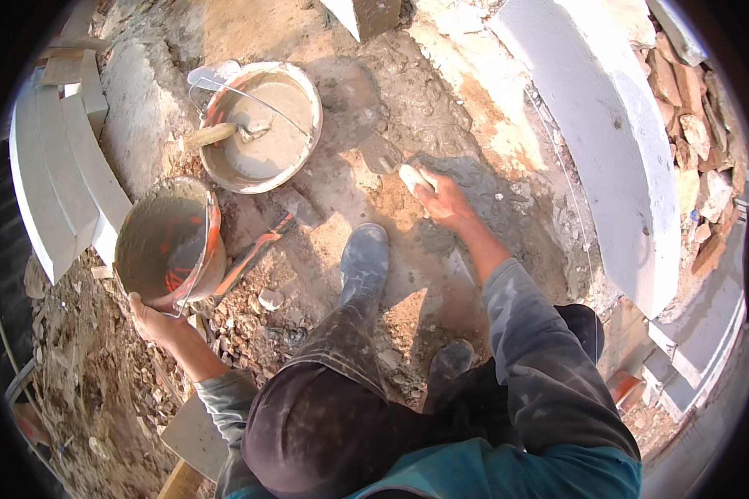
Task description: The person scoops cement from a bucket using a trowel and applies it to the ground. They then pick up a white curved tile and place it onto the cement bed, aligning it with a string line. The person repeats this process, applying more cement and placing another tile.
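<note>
My left hand (160, 323) is closed at the near edge of a mortar-smeared bucket (212, 266); some fingers are hidden behind it. The bucket tilts, showing grey residue and reddish patches inside. My right hand (445, 200) grips the pale handle of a trowel (380, 155), its blade over the mortar-smeared ground. Wet grey mortar (483, 179) is spread just beside that hand. Beyond the tilted bucket stands a second bucket (312, 125) with greyish liquid in it. A tool with a worn wooden handle (206, 135) leans over its rim.
An orange-and-black handled tool (254, 254) lies beside the buckets. Long pale blocks stand at right (607, 125) and left (58, 175). A taut string (567, 179) runs along the right block. Broken stones (686, 125) are piled beyond it. Rubble (225, 328) lies near my boot (364, 254).
</note>
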A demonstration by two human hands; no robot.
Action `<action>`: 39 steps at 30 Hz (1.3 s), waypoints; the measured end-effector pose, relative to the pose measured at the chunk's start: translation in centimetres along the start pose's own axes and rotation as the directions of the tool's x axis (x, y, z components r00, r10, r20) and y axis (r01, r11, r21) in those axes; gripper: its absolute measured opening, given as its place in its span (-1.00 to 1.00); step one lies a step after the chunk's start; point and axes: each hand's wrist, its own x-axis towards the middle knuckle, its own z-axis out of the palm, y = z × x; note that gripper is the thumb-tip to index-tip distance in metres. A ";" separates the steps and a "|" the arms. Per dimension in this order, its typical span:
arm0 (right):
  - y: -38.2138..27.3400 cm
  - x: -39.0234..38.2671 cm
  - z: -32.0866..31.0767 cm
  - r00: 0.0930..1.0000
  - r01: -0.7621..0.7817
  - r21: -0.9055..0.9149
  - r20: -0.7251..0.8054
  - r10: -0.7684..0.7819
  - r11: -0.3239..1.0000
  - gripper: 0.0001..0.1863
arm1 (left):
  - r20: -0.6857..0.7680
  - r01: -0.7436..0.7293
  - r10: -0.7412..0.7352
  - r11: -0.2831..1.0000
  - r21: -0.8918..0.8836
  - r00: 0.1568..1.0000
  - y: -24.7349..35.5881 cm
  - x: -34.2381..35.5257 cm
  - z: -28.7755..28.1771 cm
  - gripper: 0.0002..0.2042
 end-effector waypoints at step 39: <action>4.0 -12.2 -5.2 0.958 -0.260 0.284 -0.045 0.284 0.923 -0.38 | 0.019 0.098 -0.098 0.995 0.022 0.995 1.0 -1.3 1.3 -0.59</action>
